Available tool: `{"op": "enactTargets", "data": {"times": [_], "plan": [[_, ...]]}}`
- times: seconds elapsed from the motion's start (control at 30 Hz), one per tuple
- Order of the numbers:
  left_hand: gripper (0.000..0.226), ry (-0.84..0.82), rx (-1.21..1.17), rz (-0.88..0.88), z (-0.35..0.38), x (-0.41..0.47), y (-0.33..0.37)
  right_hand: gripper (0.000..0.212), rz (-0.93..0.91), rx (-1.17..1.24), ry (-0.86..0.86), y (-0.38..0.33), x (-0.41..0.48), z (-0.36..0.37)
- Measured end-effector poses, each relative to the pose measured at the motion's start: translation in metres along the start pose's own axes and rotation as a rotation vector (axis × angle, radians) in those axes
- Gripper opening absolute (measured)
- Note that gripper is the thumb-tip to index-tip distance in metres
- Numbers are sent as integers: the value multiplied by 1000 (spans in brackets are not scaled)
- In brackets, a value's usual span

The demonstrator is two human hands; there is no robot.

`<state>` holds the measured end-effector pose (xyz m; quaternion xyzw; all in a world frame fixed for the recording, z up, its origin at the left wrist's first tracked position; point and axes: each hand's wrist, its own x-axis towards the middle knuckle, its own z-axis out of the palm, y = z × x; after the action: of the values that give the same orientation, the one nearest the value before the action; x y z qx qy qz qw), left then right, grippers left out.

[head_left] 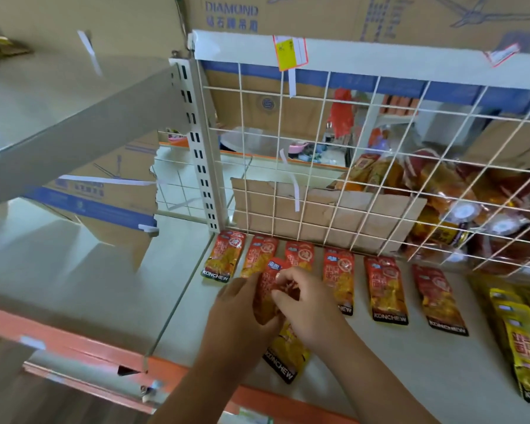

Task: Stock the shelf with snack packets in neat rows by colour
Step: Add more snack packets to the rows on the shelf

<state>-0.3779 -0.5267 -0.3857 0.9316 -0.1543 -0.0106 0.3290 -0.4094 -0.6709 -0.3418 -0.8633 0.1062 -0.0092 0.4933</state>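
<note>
Several red snack packets lie flat in a row along the back of the white shelf (410, 362), from the leftmost red packet (222, 257) to the rightmost red packet (438, 298). My left hand (242, 313) grips a small stack of red packets (265, 296) above the shelf's front left. My right hand (303, 298) pinches the top of that stack with its fingertips. A further packet (286, 354) hangs from the bottom of the stack. Yellow packets (520, 341) lie overlapping at the shelf's right edge.
A white wire grid (349, 166) backs the shelf, with bagged snacks (459, 209) and cardboard (318, 212) behind it. A clear divider (178, 292) bounds the section on the left. An orange rail (74, 338) runs along the front edge. Cardboard boxes (318, 13) stand above.
</note>
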Motion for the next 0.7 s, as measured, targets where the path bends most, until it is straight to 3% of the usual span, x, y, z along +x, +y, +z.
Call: {"op": "enactTargets", "data": {"times": [0.1,0.2,0.33,0.43,0.5,0.7], "plan": [[86,38,18,-10,-9,9,-17,16,-21,-50,28,4,-1,1],[81,95,56,-31,-22,28,-37,23,9,-290,9,19,-7,-4],[52,178,120,-51,-30,54,-61,24,160,-562,-106,34,-18,1],[39,197,122,-47,-30,68,-70,41,197,-636,-128,39,-29,12],[31,203,110,-43,-28,74,-73,41,195,-649,-123,39,-33,18],[66,221,109,-104,-10,79,-77,38,95,-665,-151,46,-36,24]]}}
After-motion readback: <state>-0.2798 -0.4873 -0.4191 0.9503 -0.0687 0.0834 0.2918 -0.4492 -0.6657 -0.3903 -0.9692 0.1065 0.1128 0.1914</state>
